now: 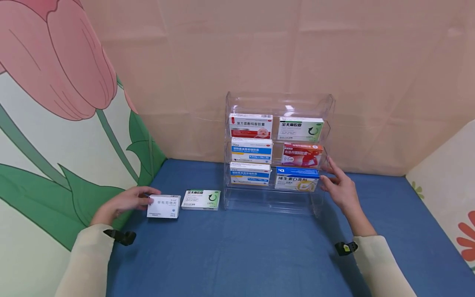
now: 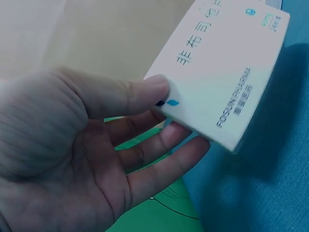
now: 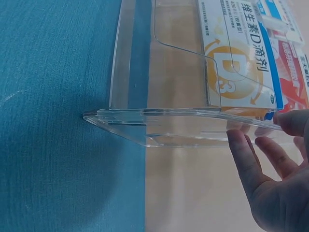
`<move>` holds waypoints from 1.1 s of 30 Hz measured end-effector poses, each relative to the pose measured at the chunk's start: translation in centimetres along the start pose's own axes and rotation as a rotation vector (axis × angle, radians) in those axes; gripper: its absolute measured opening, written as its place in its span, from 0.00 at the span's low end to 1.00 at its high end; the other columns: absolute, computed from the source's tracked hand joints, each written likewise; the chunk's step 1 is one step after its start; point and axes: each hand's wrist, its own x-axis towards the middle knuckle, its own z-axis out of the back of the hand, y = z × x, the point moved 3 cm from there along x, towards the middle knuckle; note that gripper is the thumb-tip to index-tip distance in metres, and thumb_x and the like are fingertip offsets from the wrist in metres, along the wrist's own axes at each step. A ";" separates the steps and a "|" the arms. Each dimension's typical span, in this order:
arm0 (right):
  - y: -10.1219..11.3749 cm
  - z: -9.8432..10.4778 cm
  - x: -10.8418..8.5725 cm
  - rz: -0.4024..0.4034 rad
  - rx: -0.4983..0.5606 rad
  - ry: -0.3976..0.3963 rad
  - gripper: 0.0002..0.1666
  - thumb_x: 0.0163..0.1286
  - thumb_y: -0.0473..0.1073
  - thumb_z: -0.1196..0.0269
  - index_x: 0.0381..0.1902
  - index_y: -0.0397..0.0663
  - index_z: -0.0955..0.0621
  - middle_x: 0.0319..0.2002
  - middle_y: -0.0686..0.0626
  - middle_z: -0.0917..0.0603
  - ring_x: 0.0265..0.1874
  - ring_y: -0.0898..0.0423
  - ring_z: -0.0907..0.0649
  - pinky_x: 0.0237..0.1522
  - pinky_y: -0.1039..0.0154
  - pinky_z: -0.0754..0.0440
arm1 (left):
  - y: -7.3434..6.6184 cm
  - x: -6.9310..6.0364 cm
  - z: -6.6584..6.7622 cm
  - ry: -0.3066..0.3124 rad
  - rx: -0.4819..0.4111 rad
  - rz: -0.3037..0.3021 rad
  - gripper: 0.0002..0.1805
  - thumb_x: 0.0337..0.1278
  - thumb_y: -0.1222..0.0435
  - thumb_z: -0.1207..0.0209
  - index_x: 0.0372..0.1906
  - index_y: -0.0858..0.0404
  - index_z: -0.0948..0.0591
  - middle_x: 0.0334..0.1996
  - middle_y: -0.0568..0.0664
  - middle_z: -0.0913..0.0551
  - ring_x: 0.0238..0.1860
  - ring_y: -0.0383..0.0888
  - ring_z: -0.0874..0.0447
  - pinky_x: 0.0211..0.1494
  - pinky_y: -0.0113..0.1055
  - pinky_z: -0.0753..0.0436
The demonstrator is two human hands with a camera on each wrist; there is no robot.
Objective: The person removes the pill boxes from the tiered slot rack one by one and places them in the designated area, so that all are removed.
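Note:
My left hand [image 1: 126,204] pinches the near end of a white medicine box [image 1: 163,207], thumb on its printed face and fingers beneath. The box appears raised off the blue cloth; whether its far edge touches is hard to tell. Just right of it lies a white-and-green medicine box [image 1: 201,200]. At the right side of a transparent tiered display rack [image 1: 256,202], my right hand [image 1: 341,189] holds the side panel, thumb at the front edge and fingers on the outer face. Beside those fingers sits a blue-and-white vitamin D box [image 1: 297,180] on the lower occupied tier.
Also on the rack are a red-and-white box [image 1: 251,126], another white-and-green box [image 1: 299,129], a red box [image 1: 302,155] and two blue-and-white boxes, one upper [image 1: 251,150] and one lower [image 1: 250,173]. Behind the rack hangs a pinkish-beige backdrop [image 1: 208,62].

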 end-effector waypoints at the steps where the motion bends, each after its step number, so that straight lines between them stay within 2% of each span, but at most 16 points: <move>1: 0.0 0.0 0.0 -0.001 -0.002 0.000 0.44 0.78 0.48 0.42 0.79 0.83 0.53 0.74 0.36 0.33 0.63 0.33 0.24 0.48 0.52 0.17 | 0.0 0.1 0.0 -0.002 0.006 0.000 0.23 0.72 0.71 0.47 0.66 0.77 0.29 0.61 0.72 0.28 0.53 0.56 0.24 0.52 0.46 0.16; 8: -0.2 0.1 0.0 0.017 0.001 -0.013 0.44 0.78 0.48 0.41 0.79 0.82 0.51 0.73 0.36 0.32 0.62 0.34 0.22 0.47 0.56 0.16 | 0.2 0.9 0.1 -0.064 0.076 0.036 0.23 0.74 0.70 0.50 0.67 0.77 0.30 0.62 0.74 0.28 0.54 0.59 0.24 0.54 0.50 0.16; 15: -0.3 0.0 -0.2 0.045 0.018 -0.016 0.44 0.78 0.47 0.41 0.81 0.72 0.50 0.73 0.36 0.31 0.61 0.34 0.21 0.46 0.56 0.16 | 0.2 1.6 -0.4 -0.142 0.183 0.027 0.21 0.75 0.71 0.52 0.65 0.79 0.30 0.62 0.78 0.29 0.53 0.64 0.23 0.51 0.53 0.15; 20: -0.4 0.1 0.1 0.038 0.011 -0.012 0.43 0.78 0.48 0.41 0.81 0.75 0.50 0.73 0.38 0.31 0.61 0.35 0.21 0.46 0.57 0.16 | 0.5 2.4 -0.8 -0.221 0.242 0.045 0.20 0.74 0.73 0.54 0.64 0.80 0.28 0.60 0.79 0.28 0.51 0.64 0.22 0.48 0.52 0.15; 24: -0.5 0.0 0.2 0.035 0.008 -0.005 0.43 0.78 0.48 0.41 0.81 0.75 0.50 0.73 0.37 0.32 0.61 0.34 0.22 0.46 0.56 0.16 | 1.4 3.0 -0.7 -0.272 0.249 0.016 0.19 0.71 0.73 0.53 0.61 0.80 0.26 0.56 0.78 0.25 0.47 0.60 0.21 0.43 0.46 0.16; 27: -0.4 0.0 0.2 0.034 0.004 -0.007 0.43 0.78 0.48 0.41 0.81 0.74 0.50 0.73 0.37 0.32 0.61 0.34 0.22 0.47 0.55 0.16 | 1.4 3.2 -0.8 -0.296 0.249 -0.010 0.20 0.69 0.73 0.52 0.59 0.81 0.26 0.54 0.77 0.24 0.45 0.60 0.22 0.43 0.45 0.19; 31: -0.4 0.1 0.2 0.033 0.003 -0.011 0.43 0.78 0.48 0.41 0.81 0.74 0.50 0.73 0.37 0.32 0.61 0.34 0.22 0.46 0.54 0.16 | 0.4 3.3 -1.1 -0.308 0.305 -0.018 0.21 0.71 0.71 0.51 0.62 0.81 0.28 0.59 0.79 0.27 0.55 0.70 0.25 0.55 0.58 0.23; 33: -0.4 0.1 0.2 0.032 0.002 -0.011 0.43 0.78 0.48 0.41 0.81 0.75 0.50 0.73 0.38 0.31 0.61 0.34 0.22 0.46 0.54 0.16 | -0.2 3.4 -1.3 -0.322 0.347 -0.024 0.22 0.71 0.71 0.49 0.63 0.80 0.29 0.61 0.79 0.29 0.59 0.73 0.27 0.57 0.64 0.25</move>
